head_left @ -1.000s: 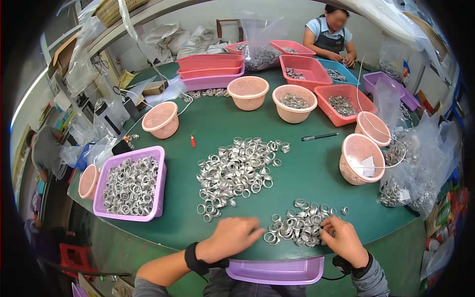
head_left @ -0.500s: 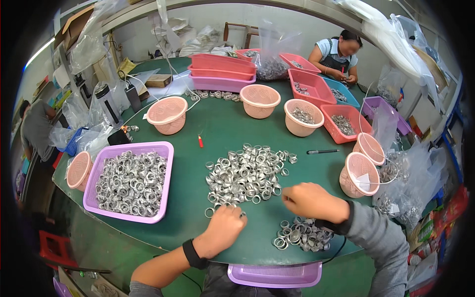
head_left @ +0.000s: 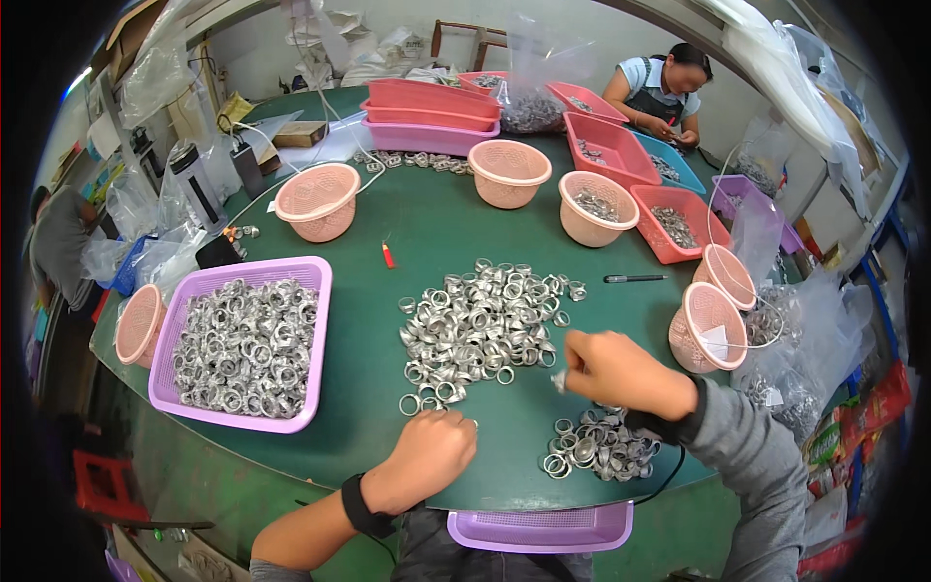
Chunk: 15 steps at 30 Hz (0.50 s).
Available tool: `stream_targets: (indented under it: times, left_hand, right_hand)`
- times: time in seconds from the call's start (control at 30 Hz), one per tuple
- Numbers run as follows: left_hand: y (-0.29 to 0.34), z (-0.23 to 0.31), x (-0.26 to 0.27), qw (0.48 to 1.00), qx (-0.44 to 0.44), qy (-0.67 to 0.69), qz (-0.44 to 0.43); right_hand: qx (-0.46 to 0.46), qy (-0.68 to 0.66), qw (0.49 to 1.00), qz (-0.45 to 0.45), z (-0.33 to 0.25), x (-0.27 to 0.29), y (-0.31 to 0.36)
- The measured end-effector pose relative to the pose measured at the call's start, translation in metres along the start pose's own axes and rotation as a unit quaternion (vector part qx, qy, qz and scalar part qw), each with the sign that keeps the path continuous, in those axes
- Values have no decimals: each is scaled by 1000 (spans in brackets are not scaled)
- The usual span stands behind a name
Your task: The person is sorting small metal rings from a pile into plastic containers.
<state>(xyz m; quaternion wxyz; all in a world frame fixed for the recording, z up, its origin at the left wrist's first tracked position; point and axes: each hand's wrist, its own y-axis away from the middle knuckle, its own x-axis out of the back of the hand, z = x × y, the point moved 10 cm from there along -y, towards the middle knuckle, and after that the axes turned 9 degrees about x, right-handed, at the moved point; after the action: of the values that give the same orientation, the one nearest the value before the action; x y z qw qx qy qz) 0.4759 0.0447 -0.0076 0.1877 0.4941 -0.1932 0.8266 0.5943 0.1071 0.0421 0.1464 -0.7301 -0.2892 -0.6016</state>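
Observation:
A large heap of silvery metal rings lies in the middle of the green table. Just below its near edge is my left hand, fingers curled closed, with a small bright bit of a metal ring showing at the fingertips; the rest is hidden by the hand. My right hand pinches another metal ring between thumb and fingers. Under that wrist, near the front edge, sits a smaller pile of rings. To the left, a purple basket is full of similar rings.
Peach baskets stand around the table's far side and ends. A red cutter-like tool and a black pen lie beyond the heap. A purple tray sits below the front edge. A co-worker sits at the far right.
My right hand has shifted slightly right and a ring now shows in its fingertips. My left hand has drawn a little back from the heap. The whole view has tilted slightly.

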Motion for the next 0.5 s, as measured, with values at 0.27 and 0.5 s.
stream_targets:
  times: [0.27,0.5]
  left_hand:
    - [14,61,46,922,-61,382,24]
    - [13,100,39,919,-136,369,24]
  right_hand:
    - [-113,-619,777,-16,-47,-33,97]
    - [-55,-608,790,56,-41,-34,113]
